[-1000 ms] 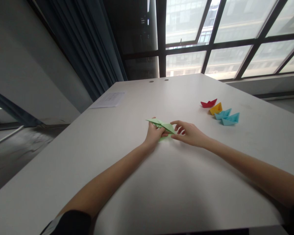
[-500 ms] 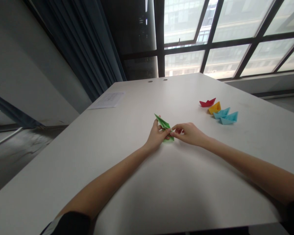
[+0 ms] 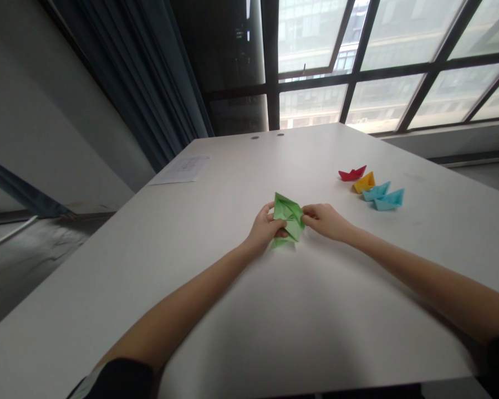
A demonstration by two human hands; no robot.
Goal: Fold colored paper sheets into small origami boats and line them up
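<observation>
A piece of folded green paper (image 3: 290, 215) is held just above the middle of the white table (image 3: 249, 310), its creased inner faces turned toward me. My left hand (image 3: 264, 228) grips its left side, with the thumb across the front and the fingers behind. At the right edge, my right hand (image 3: 322, 220) pinches the paper between thumb and fingertips. A lower flap of the green paper hangs beneath the left thumb. The fingertips behind the paper are hidden.
To the right on the table stand several folded paper boats: a red boat (image 3: 352, 174), a yellow boat (image 3: 363, 183) and two light blue boats (image 3: 388, 199) close together. A printed sheet (image 3: 182, 169) lies at the left edge. Windows (image 3: 382, 94) rise beyond the table.
The green paper has been opened out from a narrow folded shape and now shows its broad inner faces. My right hand has shifted slightly right with the paper's edge.
</observation>
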